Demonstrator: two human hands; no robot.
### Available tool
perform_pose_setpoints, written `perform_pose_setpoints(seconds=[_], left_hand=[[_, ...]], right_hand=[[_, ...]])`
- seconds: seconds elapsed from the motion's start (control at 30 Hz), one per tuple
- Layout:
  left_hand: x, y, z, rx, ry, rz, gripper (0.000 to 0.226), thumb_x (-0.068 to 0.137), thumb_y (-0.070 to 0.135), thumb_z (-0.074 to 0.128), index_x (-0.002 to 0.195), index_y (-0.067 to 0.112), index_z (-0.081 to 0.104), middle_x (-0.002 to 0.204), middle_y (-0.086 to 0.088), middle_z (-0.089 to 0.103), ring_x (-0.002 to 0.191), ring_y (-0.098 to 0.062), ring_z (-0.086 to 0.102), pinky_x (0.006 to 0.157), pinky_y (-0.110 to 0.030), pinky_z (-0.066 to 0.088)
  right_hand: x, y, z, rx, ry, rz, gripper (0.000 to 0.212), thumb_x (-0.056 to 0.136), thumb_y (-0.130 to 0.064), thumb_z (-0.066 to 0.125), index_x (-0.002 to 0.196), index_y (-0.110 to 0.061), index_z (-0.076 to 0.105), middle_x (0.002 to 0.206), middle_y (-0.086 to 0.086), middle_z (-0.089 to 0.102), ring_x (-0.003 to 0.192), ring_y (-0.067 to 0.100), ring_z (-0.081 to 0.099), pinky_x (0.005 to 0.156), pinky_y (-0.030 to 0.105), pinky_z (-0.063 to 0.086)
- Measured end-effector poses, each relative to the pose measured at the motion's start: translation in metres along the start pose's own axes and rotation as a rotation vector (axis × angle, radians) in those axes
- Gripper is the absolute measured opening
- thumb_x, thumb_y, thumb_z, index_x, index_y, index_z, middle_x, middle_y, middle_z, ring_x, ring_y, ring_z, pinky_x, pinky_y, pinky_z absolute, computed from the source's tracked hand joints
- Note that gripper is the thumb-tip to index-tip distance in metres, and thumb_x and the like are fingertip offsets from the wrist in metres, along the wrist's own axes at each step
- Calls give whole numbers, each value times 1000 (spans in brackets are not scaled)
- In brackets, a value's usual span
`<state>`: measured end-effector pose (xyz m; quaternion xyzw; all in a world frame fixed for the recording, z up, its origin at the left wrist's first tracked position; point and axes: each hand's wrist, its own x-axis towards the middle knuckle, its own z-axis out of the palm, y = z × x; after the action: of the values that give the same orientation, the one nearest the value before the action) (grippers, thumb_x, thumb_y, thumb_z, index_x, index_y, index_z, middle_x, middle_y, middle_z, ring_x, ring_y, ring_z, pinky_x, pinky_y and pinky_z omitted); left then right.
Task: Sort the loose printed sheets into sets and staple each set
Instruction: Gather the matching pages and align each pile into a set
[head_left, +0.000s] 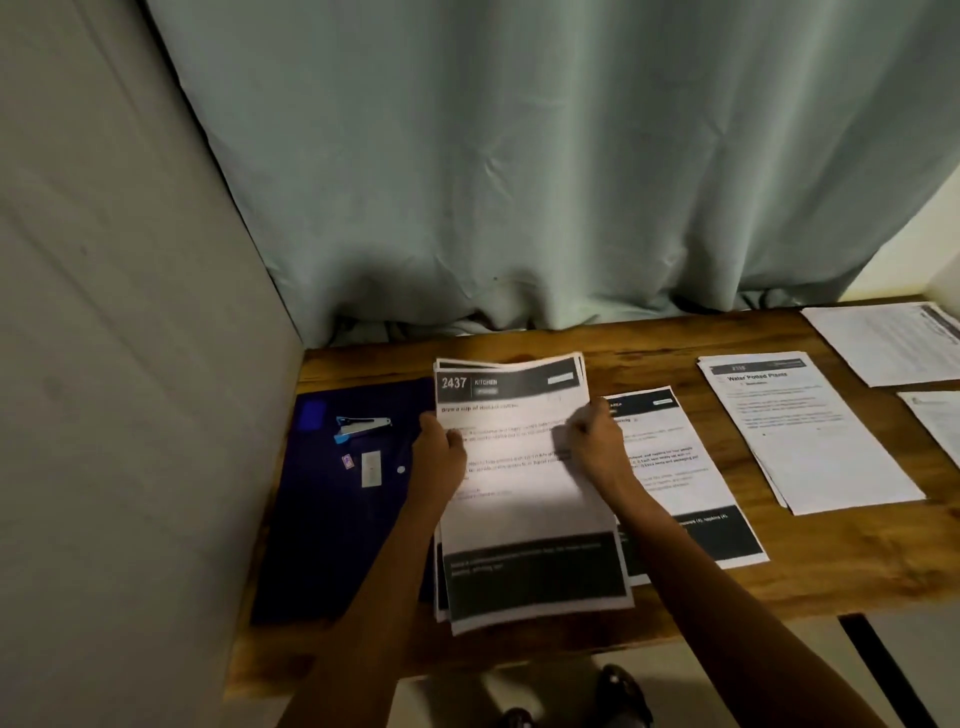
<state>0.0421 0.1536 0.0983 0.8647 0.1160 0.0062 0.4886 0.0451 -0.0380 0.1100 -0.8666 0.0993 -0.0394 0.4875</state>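
Two hands hold the stack (524, 493) of printed sheets, top pg headed "2437 KITCHEN", at front-centre of the table (727, 587). The left hand (439, 447) grips its 9 o'clock edge. The right hand (597, 441) pinches its 3 o'clock edge, fingers curled. Another sheet (685, 467) lies partly under it at 3 o'clock, w/ the "Water Potted Plants" set (821, 441) farther off at 2 o'clock. At 10 o'clock, the stapler (361, 426) sits on a blue folder (337, 519).

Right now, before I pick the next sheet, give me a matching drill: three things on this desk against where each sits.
Things:
1 small blue-and-silver stapler
2 printed paper stack headed 2437 Kitchen
3 white paper stack titled Water Potted Plants

Places:
A on bare wooden table, untouched
B on the dark blue folder
C gripped at its side edges by left hand and right hand

Pairs: 1-B, 2-C, 3-A.
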Motion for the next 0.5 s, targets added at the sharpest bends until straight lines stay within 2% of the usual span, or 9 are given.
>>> perform_pose_setpoints(seconds=[0.07,0.13,0.23,0.3,0.4,0.47,0.5], left_hand=[[-6,-19,7,30,-36,-48,16,99,8,40,112,1,36,114,-19,56,79,-14,54,51,-14,40],[-12,-36,14,34,-59,-73,18,98,6,40,115,1,36,114,-20,56,75,-10,51,47,-13,39],[-18,-56,21,11,-80,-92,31,97,2,39,127,2,34,116,-19,57,74,-7,53,48,-9,43],[-20,-66,23,-12,-95,-64,46,94,-3,41,138,5,28,121,-17,56,84,-8,57,54,-6,46],[-26,-77,25,-14,-156,-21,67,94,-3,45,149,9,8,126,-11,52,100,-9,54,65,-1,45],[-29,-83,24,4,-176,-18,72,96,3,47,150,12,0,129,-8,51,107,-10,53,74,-6,48],[-30,-88,23,31,-164,-3,73,96,9,48,151,14,0,135,-7,48,116,-13,51,87,-15,49]], right_hand=[[-6,14,12,-67,-33,61,29,88,-2,58,111,10,45,100,20,60,96,35,59,79,31,45],[-12,26,23,-118,-28,137,36,90,-3,53,121,8,39,115,27,57,107,40,56,87,38,43],[-18,42,36,-128,0,190,40,91,-1,49,128,5,37,123,25,52,115,39,51,94,39,42],[-21,51,43,-100,24,188,39,91,2,46,129,4,39,122,22,50,115,35,50,93,36,43],[-22,58,51,-49,41,183,33,92,1,45,125,1,42,116,17,50,109,31,52,85,31,46],[-22,61,52,-21,20,173,30,93,-1,45,123,-3,43,111,10,49,108,28,52,79,24,45],[-22,63,52,-20,-4,162,31,93,-2,45,124,-5,44,110,6,48,109,26,52,77,20,43]])
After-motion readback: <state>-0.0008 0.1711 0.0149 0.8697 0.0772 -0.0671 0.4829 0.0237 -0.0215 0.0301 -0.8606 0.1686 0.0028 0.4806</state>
